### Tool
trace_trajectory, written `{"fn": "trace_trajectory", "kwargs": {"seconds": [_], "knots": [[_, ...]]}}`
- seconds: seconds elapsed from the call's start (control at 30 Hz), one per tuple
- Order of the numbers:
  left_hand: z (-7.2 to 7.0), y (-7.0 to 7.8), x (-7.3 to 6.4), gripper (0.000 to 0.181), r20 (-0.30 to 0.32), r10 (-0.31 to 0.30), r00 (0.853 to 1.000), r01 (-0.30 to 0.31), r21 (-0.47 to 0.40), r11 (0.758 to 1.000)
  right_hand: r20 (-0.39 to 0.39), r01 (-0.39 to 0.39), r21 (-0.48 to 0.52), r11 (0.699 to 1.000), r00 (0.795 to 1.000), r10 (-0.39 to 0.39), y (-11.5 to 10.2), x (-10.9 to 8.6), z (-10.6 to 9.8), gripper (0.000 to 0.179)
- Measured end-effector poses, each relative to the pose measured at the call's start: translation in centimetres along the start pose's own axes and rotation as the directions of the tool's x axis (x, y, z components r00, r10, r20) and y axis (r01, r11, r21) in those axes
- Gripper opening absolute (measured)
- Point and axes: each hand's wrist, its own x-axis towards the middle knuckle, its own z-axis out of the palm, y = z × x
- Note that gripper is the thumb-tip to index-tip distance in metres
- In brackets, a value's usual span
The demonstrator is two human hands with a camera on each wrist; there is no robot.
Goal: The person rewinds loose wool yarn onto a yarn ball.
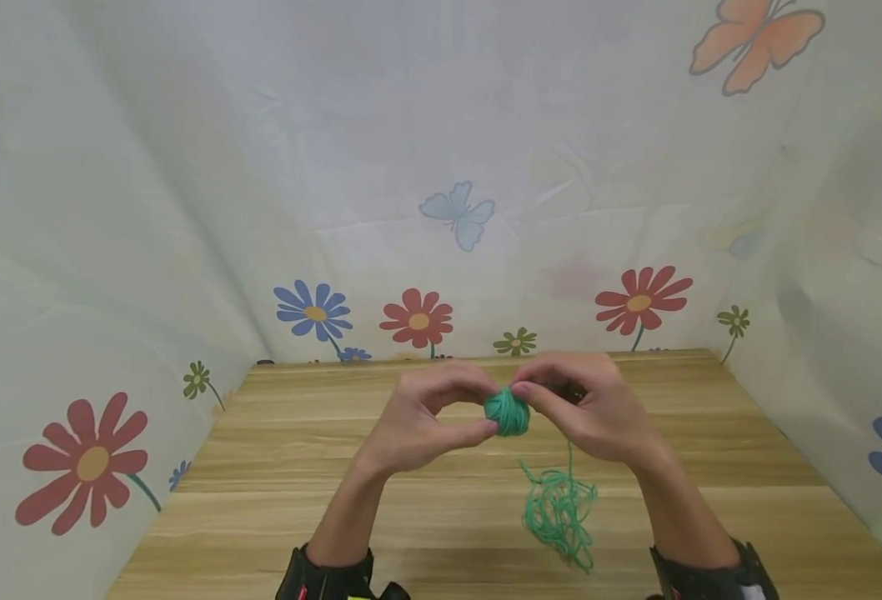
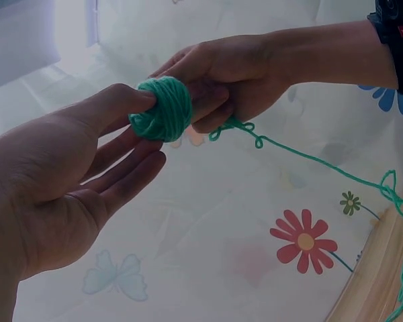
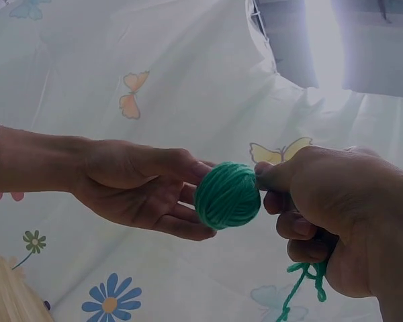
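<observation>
A small ball of green yarn (image 1: 508, 412) is held up above the wooden table. My left hand (image 1: 428, 417) pinches it between thumb and fingers from the left side. On the other side, the thumb and index finger of my right hand (image 1: 587, 404) meet at the ball's edge. The other right fingers curl round the loose yarn strand (image 2: 316, 159), which leaves the fist with small loops, as the left wrist view shows. That strand runs down to a tangled heap of green yarn (image 1: 558, 512) on the table.
The wooden table (image 1: 441, 483) lies below both hands. Behind it and at its sides hangs a pale cloth (image 1: 366, 125) printed with flowers and butterflies. Dark bands (image 1: 332, 575) sit round both wrists.
</observation>
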Motion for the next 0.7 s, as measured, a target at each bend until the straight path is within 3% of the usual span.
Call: {"fn": "trace_trajectory", "kwargs": {"seconds": [0.27,0.47,0.7], "knots": [[0.1,0.1,0.0,0.035,0.030,-0.014,0.999,0.015,-0.044,0.999,0.023,-0.115,-0.002,0.993,0.993,0.115,1.3,-0.3,0.2,0.027],[0.1,-0.6,-0.4,0.036,0.038,0.001,0.999,0.001,-0.071,0.997,0.042,-0.229,-0.057,0.972,0.972,0.232,2.0,-0.4,0.4,0.022],[-0.1,-1.3,-0.6,0.039,-0.021,0.023,1.000,-0.025,-0.085,0.996,0.056,-0.277,-0.086,0.957,0.958,0.282,2.3,-0.5,0.6,0.015]]}}
